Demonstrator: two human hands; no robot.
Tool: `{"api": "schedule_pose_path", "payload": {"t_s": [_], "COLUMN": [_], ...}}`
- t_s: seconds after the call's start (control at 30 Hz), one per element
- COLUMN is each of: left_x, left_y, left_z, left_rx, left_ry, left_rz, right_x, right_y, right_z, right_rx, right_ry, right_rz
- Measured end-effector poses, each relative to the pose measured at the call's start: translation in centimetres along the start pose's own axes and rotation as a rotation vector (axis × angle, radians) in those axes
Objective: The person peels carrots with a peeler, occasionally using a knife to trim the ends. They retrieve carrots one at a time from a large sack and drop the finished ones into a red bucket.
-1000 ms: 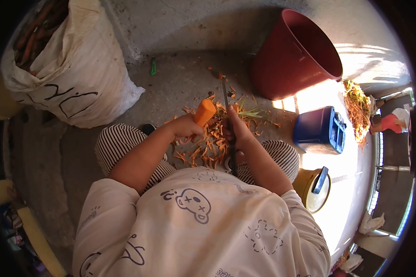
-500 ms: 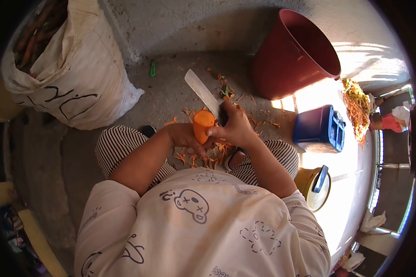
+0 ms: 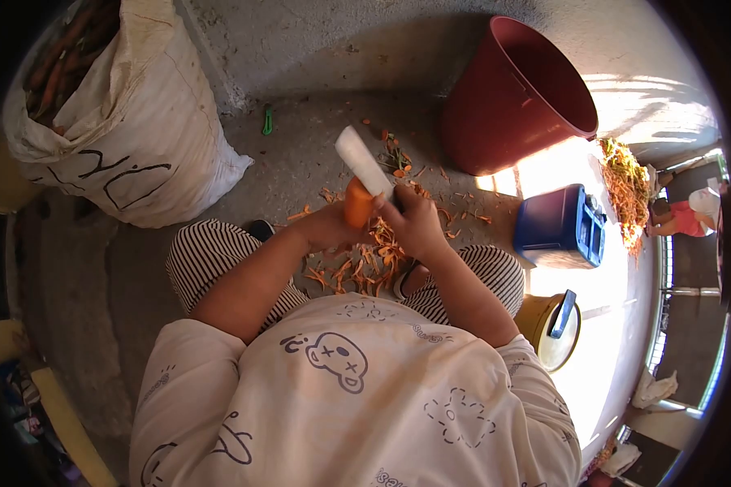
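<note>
A thick orange carrot (image 3: 357, 206), its skin pared off, stands nearly upright in my left hand (image 3: 330, 227), whose fingers are closed round its lower part. My right hand (image 3: 419, 221) grips a knife (image 3: 365, 165) by its dark handle. The wide pale blade slants up and left, overlapping the carrot's top right side in this view, and is slightly blurred. Below both hands, orange peelings (image 3: 357, 272) lie scattered on the floor between my knees.
A white sack (image 3: 154, 174) of carrots (image 3: 61, 69) stands left. Rightward are a dark red bucket (image 3: 483, 114), a blue jerrycan (image 3: 544, 231) and a yellow bucket (image 3: 536, 312). A small green object (image 3: 267, 120) lies ahead. A peelings heap (image 3: 625, 195) and another person (image 3: 694, 213) are far right.
The knife blade has shifted right and turned its flat side more into view, now overlapping the carrot. The carrot has tilted and moved slightly up. The far person's arm has moved.
</note>
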State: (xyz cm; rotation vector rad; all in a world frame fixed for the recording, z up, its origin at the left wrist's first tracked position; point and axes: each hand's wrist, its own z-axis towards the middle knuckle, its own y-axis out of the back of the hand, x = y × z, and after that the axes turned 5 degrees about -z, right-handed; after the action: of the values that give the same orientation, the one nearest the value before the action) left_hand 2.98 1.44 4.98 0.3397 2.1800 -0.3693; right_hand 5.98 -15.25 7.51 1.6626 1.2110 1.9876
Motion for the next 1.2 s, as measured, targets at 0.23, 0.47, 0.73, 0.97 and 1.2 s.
{"api": "schedule_pose_path", "payload": {"t_s": [0.23, 0.47, 0.73, 0.97, 1.2], "left_x": [-0.1, 0.0, 0.7, -0.2, -1.9], "left_y": [-0.7, -0.9, -0.6, -1.4, 0.6], "left_z": [0.1, -1.0, -0.2, 0.1, -0.9], "left_rx": [-0.712, -0.81, -0.728, -0.52, -0.585], "left_ry": [-0.492, -0.58, -0.507, -0.536, -0.6], "left_rz": [0.807, 0.88, 0.869, 0.732, 0.509], "right_x": [-3.0, -3.4, -1.8, -3.9, -5.0], "right_y": [-0.4, 0.9, 1.2, 0.8, 19.8], "right_z": [0.2, 0.5, 0.3, 0.8, 11.2], "right_rx": [0.369, 0.071, 0.156, 0.239, -0.438], "right_ry": [-0.557, -0.065, -0.084, -0.503, -0.225], "right_rz": [1.071, 0.018, -0.001, 1.075, 1.5]}}
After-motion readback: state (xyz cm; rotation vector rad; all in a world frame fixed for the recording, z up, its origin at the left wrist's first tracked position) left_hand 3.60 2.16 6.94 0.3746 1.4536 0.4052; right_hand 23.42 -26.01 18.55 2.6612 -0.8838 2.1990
